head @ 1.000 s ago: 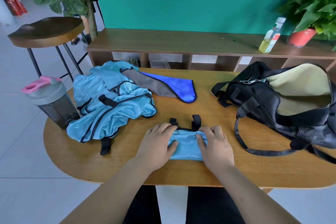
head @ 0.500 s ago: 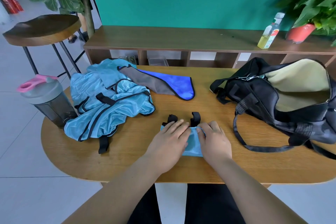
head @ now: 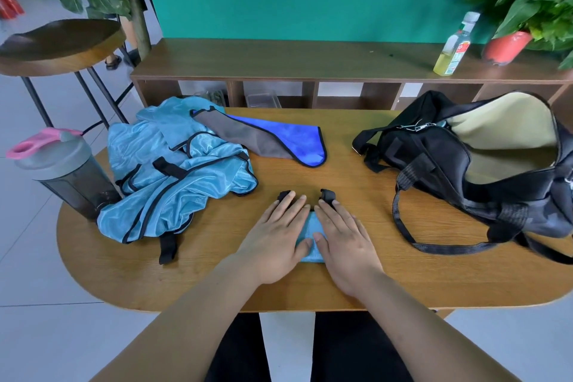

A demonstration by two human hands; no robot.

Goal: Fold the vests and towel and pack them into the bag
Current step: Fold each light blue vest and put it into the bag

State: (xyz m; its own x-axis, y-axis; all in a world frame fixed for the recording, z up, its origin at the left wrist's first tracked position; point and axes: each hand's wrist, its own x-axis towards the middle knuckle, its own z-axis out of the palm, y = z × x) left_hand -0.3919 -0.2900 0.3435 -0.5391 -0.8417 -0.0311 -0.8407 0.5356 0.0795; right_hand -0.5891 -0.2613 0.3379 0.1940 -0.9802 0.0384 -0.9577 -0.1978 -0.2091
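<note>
Folded vest [head: 311, 228] lies near the front edge of the counter [head: 201, 276], pressed flat beneath our left hand [head: 276, 242] and right hand [head: 345, 243], fingers [head: 294, 209] straight and slightly spread, gripping nothing. Crumpled light-blue vests [head: 173, 192] sit to the left, the blue-and-grey towel [head: 279, 141] behind, the open black bag [head: 446, 164] to the right.

A grey shaker bottle [head: 65, 170] stands on the counter [head: 186, 282] at nine o'clock. At one o'clock, a yellow-liquid bottle [head: 452, 46] and a red plant pot [head: 505, 48] stand on the shelf [head: 294, 62]. A stool [head: 59, 43] stands at ten.
</note>
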